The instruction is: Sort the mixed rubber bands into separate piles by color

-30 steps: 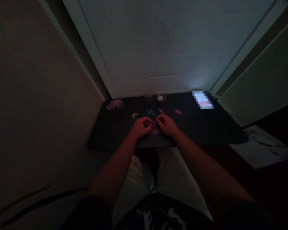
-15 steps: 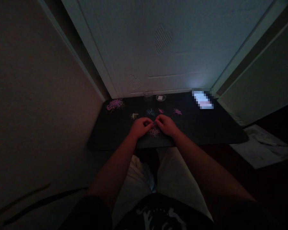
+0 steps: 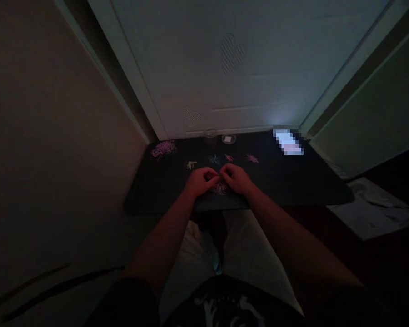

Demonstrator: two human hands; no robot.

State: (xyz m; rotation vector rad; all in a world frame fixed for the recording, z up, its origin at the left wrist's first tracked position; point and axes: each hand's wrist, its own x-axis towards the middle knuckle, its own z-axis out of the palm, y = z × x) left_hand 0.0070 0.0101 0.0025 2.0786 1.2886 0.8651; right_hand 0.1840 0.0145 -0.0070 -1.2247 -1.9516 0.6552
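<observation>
My left hand [image 3: 200, 180] and my right hand [image 3: 237, 177] meet fingertip to fingertip over a small pile of coloured paper clips [image 3: 220, 188] on a dark mat [image 3: 279, 181]. Both hands pinch something tiny between thumb and fingers; the dim light hides what it is. Sorted little heaps lie beyond the hands: a yellowish heap [image 3: 191, 165], a blue heap [image 3: 213, 159], a small pink heap [image 3: 229, 157] and a magenta heap [image 3: 251, 158]. A bigger mixed pink heap [image 3: 163, 149] sits at the mat's far left corner.
A white door [image 3: 231, 68] stands right behind the mat. A lit phone screen [image 3: 288, 141] glows at the far right of the mat. Two small clear containers [image 3: 219, 137] sit by the door. Papers [image 3: 375, 209] lie on the floor at right.
The hands have drawn slightly closer together and shifted a little away from me over the central pile; everything else is unchanged.
</observation>
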